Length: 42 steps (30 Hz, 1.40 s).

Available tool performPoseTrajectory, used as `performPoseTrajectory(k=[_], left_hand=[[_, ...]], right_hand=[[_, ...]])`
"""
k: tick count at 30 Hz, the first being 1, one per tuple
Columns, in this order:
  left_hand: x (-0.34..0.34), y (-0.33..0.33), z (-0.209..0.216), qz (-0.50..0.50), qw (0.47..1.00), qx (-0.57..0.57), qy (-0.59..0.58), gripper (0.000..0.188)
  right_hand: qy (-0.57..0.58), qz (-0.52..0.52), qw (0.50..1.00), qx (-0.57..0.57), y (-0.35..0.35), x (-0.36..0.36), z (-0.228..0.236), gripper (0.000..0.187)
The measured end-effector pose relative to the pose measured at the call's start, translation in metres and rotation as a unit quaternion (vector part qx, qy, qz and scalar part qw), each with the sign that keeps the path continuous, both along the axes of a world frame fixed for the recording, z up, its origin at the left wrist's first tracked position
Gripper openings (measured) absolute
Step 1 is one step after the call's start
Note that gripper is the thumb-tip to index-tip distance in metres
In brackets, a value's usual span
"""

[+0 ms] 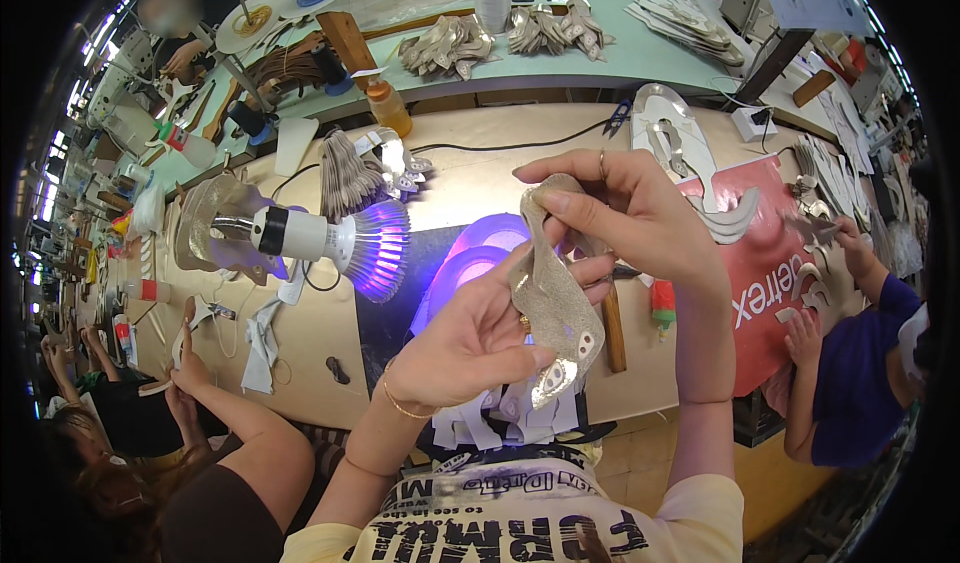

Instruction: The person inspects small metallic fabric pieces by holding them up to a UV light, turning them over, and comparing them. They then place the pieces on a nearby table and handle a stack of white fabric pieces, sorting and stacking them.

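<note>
Between my two hands is a grey-beige, glittery shoe upper piece, curved and bent over on itself, with small cut-out holes and a shiny metallic tip at its lower end. My left hand supports it from below, its thumb on the shiny end. Higher up, my right hand pinches the top edge between thumb and fingers. Behind my left hand a purple-lit rounded shape shows in part. White and grey cut pieces lie close to my body, below my hands.
A lamp glows purple left of my hands. Stacked pieces and an amber bottle stand beyond it. Blue thread snips and a white template lie at the far side. People work left and right, the right one beside a red sheet.
</note>
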<state>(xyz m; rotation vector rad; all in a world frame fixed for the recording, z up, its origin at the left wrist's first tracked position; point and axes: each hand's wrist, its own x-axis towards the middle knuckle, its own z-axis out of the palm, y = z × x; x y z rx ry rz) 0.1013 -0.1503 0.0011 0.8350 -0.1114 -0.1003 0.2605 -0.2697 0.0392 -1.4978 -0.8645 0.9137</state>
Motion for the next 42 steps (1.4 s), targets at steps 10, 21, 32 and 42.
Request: performPoseTrajectory(k=[10, 21, 32, 42], left_hand=[[-0.003, 0.001, -0.001, -0.002, 1.0, -0.006, -0.012, 0.084], [-0.006, 0.001, 0.001, -0.008, 1.0, 0.006, -0.014, 0.085], [-0.006, 0.001, 0.001, -0.004, 1.0, 0.003, -0.011, 0.086], [-0.006, 0.002, -0.003, 0.006, 1.0, 0.0, -0.004, 0.083]], right_hand=[[-0.003, 0.0, 1.0, -0.002, 0.001, -0.003, 0.003, 0.032], [-0.006, 0.003, 1.0, 0.003, 0.001, -0.007, 0.007, 0.033], [0.013, -0.007, 1.0, 0.002, 0.001, -0.01, 0.007, 0.032], [-0.032, 0.002, 0.999, 0.016, 0.001, -0.006, 0.0, 0.03]])
